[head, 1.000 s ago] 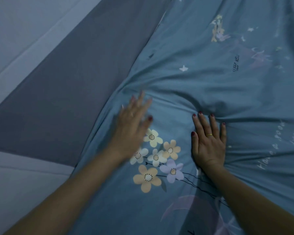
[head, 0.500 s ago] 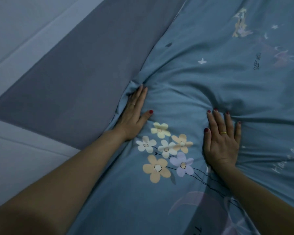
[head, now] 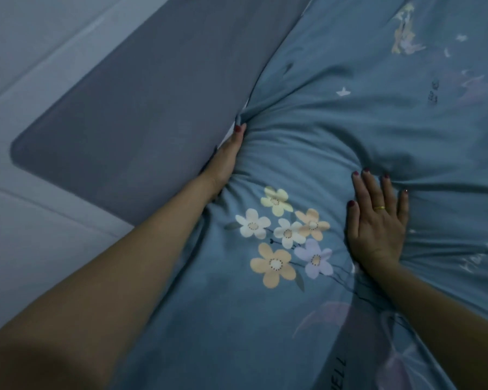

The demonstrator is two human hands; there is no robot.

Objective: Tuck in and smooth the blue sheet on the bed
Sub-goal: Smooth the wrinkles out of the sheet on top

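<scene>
Sheet [head: 335, 142], blue and flower-printed, fills the frame's right side. Left hand [head: 228, 159] pushes its edge down beside grey padding [head: 138, 122], fingers hidden. Right hand [head: 378, 223] presses flat, fingers spread.

A bedroom in a home; a bed fills the view, spread with a blue sheet [head: 335, 142] printed with flowers [head: 285, 235] and stars; a grey padded panel [head: 141, 122] runs beside it, against pale walls [head: 26, 38]; dim light.
</scene>
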